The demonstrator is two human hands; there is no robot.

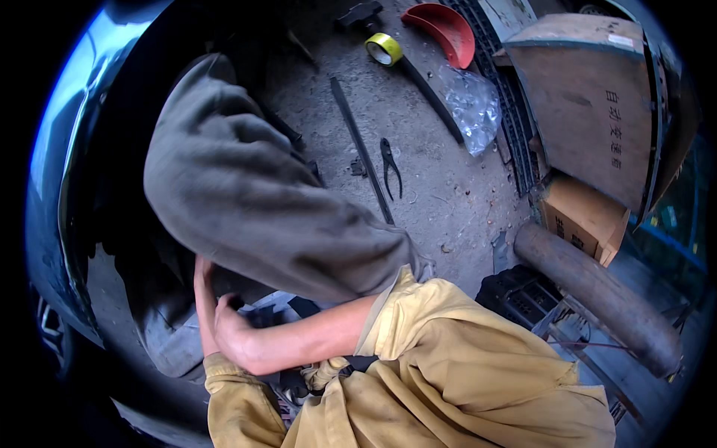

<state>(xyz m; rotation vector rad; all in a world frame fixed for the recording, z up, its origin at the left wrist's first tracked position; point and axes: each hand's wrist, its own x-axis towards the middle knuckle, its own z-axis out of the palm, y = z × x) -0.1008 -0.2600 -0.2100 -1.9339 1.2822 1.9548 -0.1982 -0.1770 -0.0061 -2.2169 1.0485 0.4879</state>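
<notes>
Fingers on your right hand [231, 325] are mostly hidden by its own back and the shadow, so I can't tell whether they are spread, pressed together or pinching something. That hand bends up at the wrist and sits just beside your left forearm [206, 317], overlapping it in this view; I can't make out if they touch. Your left hand goes out of sight under the leg [246, 187], which is in grey trousers, so its fingers and whatever they hold can't be seen.

Nearest your right hand is a dark item [237, 302], just off it toward 12 to 1 o'clock and too dim to name; I can't tell whether the fingers hold it. Taking that hand as the centre, the leg stretches across 12 o'clock, and the blue car [63, 179] curves past at 11.

Well apart on the floor [299, 108], the bar [351, 119] lies toward 1 o'clock, with the pliers [387, 160] just beyond it, handles slightly parted. Farther out at 1 are the yellow tape [395, 49] and the red tray [461, 33]. The box [586, 112] stands at 2, and the cylinder [597, 291] lies at 3.
</notes>
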